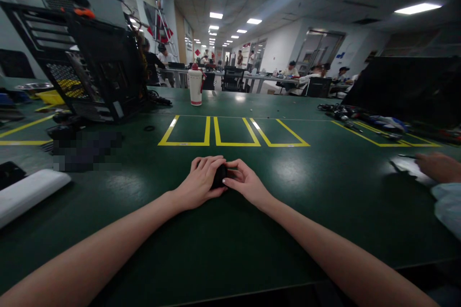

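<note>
Green across the worktop [223,254], and resting on it or just above it (cannot tell which), gripping a small black object [219,178] between two bare hands, close to the middle of the view. Curling the left hand [201,178] over its top and left, fingers bent and bunched together, thumb low on the near side. Pinching its right side with the right hand [249,184], thumb toward the front, fingers bent behind. Mostly hidden by both grips, so impossible to name more closely. Reaching in with both forearms from the lower corners, well apart there and almost meeting at the fingertips. Just beyond the hands, laid out side by side as three outlines of yellow tape [237,144]; farther back, standing upright as a white cup [196,88] with a red top. Off to the left, near a long white object [34,194] and, behind that, a black computer case [108,74]. At the right edge, well apart from the grip, sharing the worktop with another person's hand [439,167] and pale blue sleeve [450,206], just beside something white [412,165], too blurred to identify.
</note>
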A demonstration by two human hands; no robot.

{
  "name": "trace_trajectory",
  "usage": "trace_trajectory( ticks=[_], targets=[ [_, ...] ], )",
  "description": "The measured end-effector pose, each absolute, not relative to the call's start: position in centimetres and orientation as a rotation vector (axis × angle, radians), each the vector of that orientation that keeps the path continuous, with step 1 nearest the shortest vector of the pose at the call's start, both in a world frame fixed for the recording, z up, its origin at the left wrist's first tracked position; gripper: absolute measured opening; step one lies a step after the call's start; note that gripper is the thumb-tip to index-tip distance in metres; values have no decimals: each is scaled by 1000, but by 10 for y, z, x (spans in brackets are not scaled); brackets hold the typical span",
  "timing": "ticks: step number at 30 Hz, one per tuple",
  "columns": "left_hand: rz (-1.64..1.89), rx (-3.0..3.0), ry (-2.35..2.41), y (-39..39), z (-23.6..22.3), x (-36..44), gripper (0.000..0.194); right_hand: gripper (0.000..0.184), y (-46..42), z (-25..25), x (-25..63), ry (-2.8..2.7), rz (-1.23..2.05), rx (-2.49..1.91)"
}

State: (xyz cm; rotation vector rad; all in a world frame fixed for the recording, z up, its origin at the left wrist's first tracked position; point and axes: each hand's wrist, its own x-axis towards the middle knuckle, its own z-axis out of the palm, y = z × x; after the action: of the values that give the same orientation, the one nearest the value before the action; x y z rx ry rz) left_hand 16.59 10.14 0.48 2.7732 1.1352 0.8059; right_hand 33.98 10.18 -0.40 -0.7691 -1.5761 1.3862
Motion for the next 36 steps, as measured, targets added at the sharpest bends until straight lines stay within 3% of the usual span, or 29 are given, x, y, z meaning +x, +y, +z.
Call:
trace_trajectory(
  ticks=[7, 19, 24, 29, 36],
  targets=[
    [790, 2773, 1135, 102, 6, 167, 59, 19, 101, 0, 338, -1575, 1325, -831],
    [807, 2746, 1131, 105, 3, 167, 60, 30, 101, -5, 339, -1605, 1291, -782],
    [792, 2734, 1145, 104, 5, 167, 62, 19, 104, -6, 338, -1568, 1282, -814],
    [791, 2731, 1149, 103, 6, 167, 62, 30, 106, -5, 338, -1557, 1308, -854],
    [793, 2727, 1149, 103, 5, 167, 60, 32, 101, -5, 338, -1572, 1318, -780]
  ],
)
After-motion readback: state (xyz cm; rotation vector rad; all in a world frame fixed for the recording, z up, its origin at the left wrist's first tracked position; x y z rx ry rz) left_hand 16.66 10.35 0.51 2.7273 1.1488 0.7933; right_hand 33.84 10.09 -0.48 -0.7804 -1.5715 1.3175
